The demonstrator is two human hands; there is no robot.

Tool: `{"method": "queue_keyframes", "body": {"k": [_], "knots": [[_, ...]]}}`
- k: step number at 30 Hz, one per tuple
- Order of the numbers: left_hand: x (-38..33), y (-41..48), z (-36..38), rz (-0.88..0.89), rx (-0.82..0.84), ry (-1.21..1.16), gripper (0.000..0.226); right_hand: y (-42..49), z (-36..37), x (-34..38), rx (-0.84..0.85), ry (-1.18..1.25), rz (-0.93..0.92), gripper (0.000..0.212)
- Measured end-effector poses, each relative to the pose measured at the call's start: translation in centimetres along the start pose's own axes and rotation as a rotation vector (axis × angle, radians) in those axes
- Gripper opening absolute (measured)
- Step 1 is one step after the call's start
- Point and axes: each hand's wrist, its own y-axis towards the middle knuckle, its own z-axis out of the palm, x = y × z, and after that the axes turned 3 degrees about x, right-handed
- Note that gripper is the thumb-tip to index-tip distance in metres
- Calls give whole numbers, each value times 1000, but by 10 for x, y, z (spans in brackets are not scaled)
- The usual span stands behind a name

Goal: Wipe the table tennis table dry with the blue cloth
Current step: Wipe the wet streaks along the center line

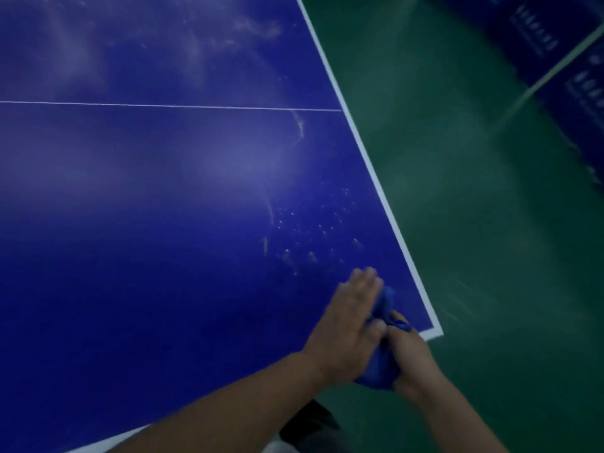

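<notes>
Crumpled blue cloth (381,362) lies at 5 o'clock in the frame, by the corner of the dark blue white-lined table tennis table (163,197). Left hand (346,322) presses it with straight fingers. Right hand (412,358) has its fingers clenched round the cloth's bunched end. Scattered water droplets (310,237) sit at 12 o'clock from the hands.

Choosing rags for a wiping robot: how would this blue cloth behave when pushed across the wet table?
Probably floppy: the blue cloth bunches into folds between the flat left hand and the gripping right hand. Likely light, as it crumples small. Pushed, it may bunch up rather than slide flat through the droplets.
</notes>
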Motion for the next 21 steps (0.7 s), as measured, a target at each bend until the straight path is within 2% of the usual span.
{"method": "queue_keyframes", "body": {"k": [1,2,3,4,6,9,11,12,13,15,16,17,21], "knots": [[2,6,14,-21,219,139,71,-10,-13,-1,-68,104,-7,34],[4,13,22,-146,368,230,76,-19,-30,-2,-167,185,-22,34],[7,19,28,-280,439,272,77,-29,-49,-3,-270,222,-41,33],[3,25,36,-335,455,270,76,-41,-75,-9,-393,217,-65,33],[-16,27,53,-234,388,242,70,-65,-112,-23,-520,162,-97,32],[-71,11,85,43,317,116,78,-87,-135,-53,-545,197,-137,29],[-99,-5,113,219,367,101,80,-93,-143,-65,-489,284,-144,32],[-99,-12,129,276,451,171,75,-94,-148,-70,-467,328,-144,34],[-90,-13,143,235,557,267,71,-93,-154,-75,-484,364,-145,34],[-68,-15,159,-99,730,424,71,-102,-174,-86,-612,326,-151,30],[-62,-15,163,-198,719,447,70,-106,-187,-93,-648,275,-163,27],[-59,-16,167,-208,667,426,68,-109,-199,-101,-634,227,-170,25],[-92,-35,188,-16,494,245,65,-117,-222,-137,-509,125,-180,32]]}}
